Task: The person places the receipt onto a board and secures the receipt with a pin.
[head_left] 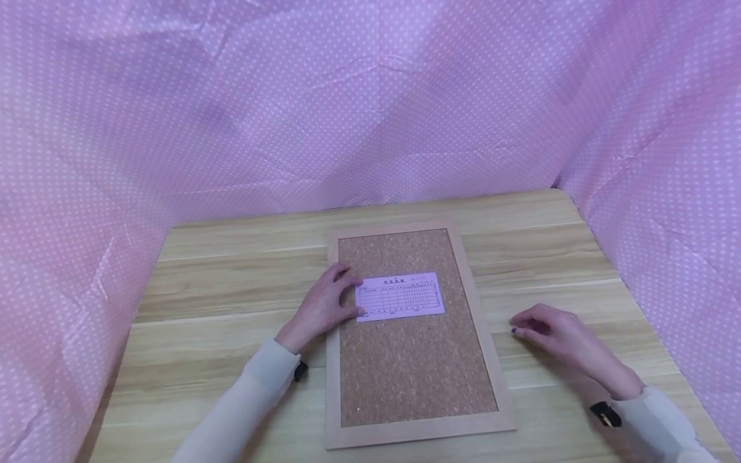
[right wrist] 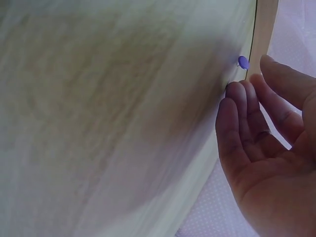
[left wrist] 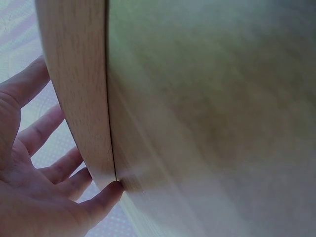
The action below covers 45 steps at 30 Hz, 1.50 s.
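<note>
A purple printed form slip [head_left: 399, 297] lies across the upper half of a cork board [head_left: 417, 370] with a pale wooden frame. My left hand [head_left: 324, 301] reaches over the board's left edge, its spread thumb and fingertips resting on the slip's left end. In the left wrist view these fingers lie along the frame [left wrist: 79, 64], and the slip is hidden. To the right of the board, my right hand [head_left: 558, 331] is low over the table with loosely bent fingers. A purple pushpin [right wrist: 243, 62] sits just beyond its thumb and index fingertips, seemingly apart from them.
The board rests on a light wood-grain table [head_left: 231, 283]. Pink polka-dot cloth [head_left: 347, 109] hangs behind the table and at both sides. Dark wrist straps [head_left: 605, 414] show at the cuffs of both pale sleeves.
</note>
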Tool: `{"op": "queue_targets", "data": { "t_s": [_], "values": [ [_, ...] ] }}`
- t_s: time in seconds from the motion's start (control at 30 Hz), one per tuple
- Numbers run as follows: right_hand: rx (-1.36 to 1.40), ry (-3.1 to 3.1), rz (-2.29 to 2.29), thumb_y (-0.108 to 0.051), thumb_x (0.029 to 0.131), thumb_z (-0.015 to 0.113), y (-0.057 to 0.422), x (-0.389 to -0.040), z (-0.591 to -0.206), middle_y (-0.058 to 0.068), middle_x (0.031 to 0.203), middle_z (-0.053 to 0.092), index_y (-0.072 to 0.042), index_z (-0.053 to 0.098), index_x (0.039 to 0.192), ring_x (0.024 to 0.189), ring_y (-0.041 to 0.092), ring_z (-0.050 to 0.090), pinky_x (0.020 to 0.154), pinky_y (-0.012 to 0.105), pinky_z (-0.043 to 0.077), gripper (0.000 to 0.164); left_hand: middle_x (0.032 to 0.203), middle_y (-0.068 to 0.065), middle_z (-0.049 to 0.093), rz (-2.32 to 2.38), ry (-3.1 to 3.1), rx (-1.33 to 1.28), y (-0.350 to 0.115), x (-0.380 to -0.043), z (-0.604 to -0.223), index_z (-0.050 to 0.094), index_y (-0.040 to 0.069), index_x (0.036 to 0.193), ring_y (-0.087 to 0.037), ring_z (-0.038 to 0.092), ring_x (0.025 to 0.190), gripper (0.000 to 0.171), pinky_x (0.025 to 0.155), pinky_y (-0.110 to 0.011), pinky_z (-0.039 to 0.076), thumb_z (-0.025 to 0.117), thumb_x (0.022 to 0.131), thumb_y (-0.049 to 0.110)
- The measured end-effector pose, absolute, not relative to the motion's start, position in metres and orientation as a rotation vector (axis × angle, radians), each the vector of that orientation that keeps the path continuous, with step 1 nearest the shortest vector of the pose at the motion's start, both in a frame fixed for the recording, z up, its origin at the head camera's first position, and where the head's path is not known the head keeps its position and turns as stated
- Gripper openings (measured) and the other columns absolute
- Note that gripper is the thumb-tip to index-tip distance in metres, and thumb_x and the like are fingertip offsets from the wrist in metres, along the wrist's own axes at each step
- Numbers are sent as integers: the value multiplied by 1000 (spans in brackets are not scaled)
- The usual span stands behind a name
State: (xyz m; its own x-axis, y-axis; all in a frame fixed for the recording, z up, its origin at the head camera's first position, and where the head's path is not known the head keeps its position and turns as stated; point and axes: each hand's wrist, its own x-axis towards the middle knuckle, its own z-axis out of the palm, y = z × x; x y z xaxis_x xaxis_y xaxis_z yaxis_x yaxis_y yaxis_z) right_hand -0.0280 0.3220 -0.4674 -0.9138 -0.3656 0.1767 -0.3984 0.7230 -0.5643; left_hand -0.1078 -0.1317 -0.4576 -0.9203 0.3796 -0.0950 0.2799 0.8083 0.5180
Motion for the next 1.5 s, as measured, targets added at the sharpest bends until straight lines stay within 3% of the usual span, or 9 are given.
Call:
{"op": "queue_targets", "data": {
  "t_s": [0.2, 0.87, 1.37, 1.5],
  "values": [
    [659, -2871, 996, -3, 82, 84, 320, -30, -471, -9, 90, 74, -14, 77, 98, 80, -2, 65, 71, 22, 57, 21, 159, -19, 39, 761, 2801, 513, -133, -107, -458, 66, 8, 134, -39, 36, 148, 59, 120, -53, 32, 88, 83, 29],
    [696, -2889, 876, 1, 80, 83, 316, -36, -469, -9, 89, 76, -20, 76, 91, 85, 5, 69, 74, 31, 59, 24, 159, -18, 39, 759, 2799, 507, -132, -107, -459, 67, 9, 134, -38, 36, 148, 59, 119, -53, 34, 88, 83, 29],
    [721, -2771, 1002, 8, 82, 78, 296, -46, -457, -2, 92, 77, -13, 76, 96, 85, 13, 72, 77, 16, 56, 25, 159, -17, 40, 781, 2802, 510, -133, -108, -460, 67, 9, 133, -39, 36, 148, 58, 118, -54, 34, 89, 82, 28],
    [732, -2745, 1060, 11, 82, 77, 286, -50, -452, 0, 92, 76, -10, 75, 97, 86, 8, 70, 77, 16, 56, 25, 160, -17, 39, 789, 2799, 514, -133, -109, -461, 67, 9, 133, -39, 36, 148, 58, 118, -55, 34, 89, 82, 28]
  ]
}}
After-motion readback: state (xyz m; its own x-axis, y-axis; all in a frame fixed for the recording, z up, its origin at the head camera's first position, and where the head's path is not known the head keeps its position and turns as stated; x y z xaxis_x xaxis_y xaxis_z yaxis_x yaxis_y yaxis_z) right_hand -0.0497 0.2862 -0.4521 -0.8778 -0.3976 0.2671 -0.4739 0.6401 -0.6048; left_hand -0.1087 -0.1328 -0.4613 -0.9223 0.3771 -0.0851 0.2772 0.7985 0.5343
